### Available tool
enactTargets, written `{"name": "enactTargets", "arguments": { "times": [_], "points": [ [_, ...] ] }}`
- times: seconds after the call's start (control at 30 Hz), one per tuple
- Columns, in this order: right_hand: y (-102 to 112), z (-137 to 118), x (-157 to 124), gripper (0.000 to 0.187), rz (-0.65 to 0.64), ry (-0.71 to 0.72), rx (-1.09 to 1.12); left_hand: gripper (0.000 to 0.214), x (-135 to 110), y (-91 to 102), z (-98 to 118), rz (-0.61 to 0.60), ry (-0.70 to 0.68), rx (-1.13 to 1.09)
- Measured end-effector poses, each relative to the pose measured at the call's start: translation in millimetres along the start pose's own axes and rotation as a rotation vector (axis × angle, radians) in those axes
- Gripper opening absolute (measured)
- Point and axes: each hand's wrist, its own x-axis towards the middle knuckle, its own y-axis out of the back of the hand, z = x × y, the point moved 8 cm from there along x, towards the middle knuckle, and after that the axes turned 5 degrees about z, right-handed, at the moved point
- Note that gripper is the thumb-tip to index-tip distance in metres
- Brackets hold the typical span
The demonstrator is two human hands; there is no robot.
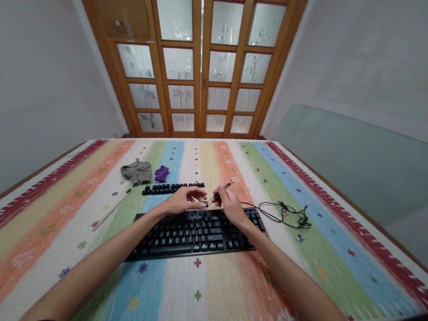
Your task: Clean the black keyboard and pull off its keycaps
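Above the back edge of a black keyboard [192, 236], both hands are close together. My left hand [186, 200] pinches a small dark piece, which looks like a keycap [206, 204], between thumb and fingers. My right hand [229, 205] is closed around a slim pen-like tool [228, 185]; one end sticks up past the fingers, and a thin tip points toward the piece in my left hand. Whether the tip touches it I cannot tell. Behind my left hand, loose black keycaps [166, 188] stand in rows on the tablecloth.
A thin white brush with a dark head [112, 210] lies left of the keyboard. Behind it are a crumpled grey cloth [137, 173] and a small purple cloth [162, 173]. A coiled black cable [287, 214] lies right, on the striped tablecloth [202, 299].
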Motion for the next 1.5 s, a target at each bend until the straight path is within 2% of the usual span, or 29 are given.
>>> {"name": "enactTargets", "arguments": {
  "times": [0.13, 0.3, 0.6, 0.8, 0.97, 1.1, 1.2, 1.4, 1.5],
  "points": [
    [-4, -11, -4, 0.058, -0.058, 0.068, -0.065, 0.055, -3, -13.6, -7, -0.085, 0.055, -0.140],
    [-6, -13, -7, 0.060, -0.105, 0.078, -0.104, 0.048, -3, -9.2, -10, -0.058, 0.075, -0.115],
    [-1, 0, -3, 0.062, -0.063, 0.008, -0.063, 0.030, -2, 5.0, 6, 0.053, -0.041, 0.148],
    [-2, -9, -15, 0.053, -0.203, 0.106, -0.256, 0.020, 1, 21.7, 20, 0.155, -0.241, 0.474],
    [-7, -15, -27, 0.044, -0.282, 0.198, -0.309, 0.015, 7, 28.2, 6, 0.177, -0.311, 0.686],
    [-10, -2, -29, 0.036, -0.257, 0.117, -0.238, 0.023, 14, 31.0, -9, 0.183, -0.349, 0.764],
    [-16, 1, -32, 0.034, -0.269, 0.093, -0.227, 0.019, 17, 30.9, -16, 0.176, -0.389, 0.824],
    [-37, -24, -39, 0.035, -0.381, 0.344, -0.514, 0.014, 22, 23.6, -20, 0.117, -0.415, 0.980],
    [-44, -25, -32, 0.034, -0.406, 0.360, -0.619, 0.014, 24, 22.0, -21, 0.103, -0.409, 1.033]
  ]
}}
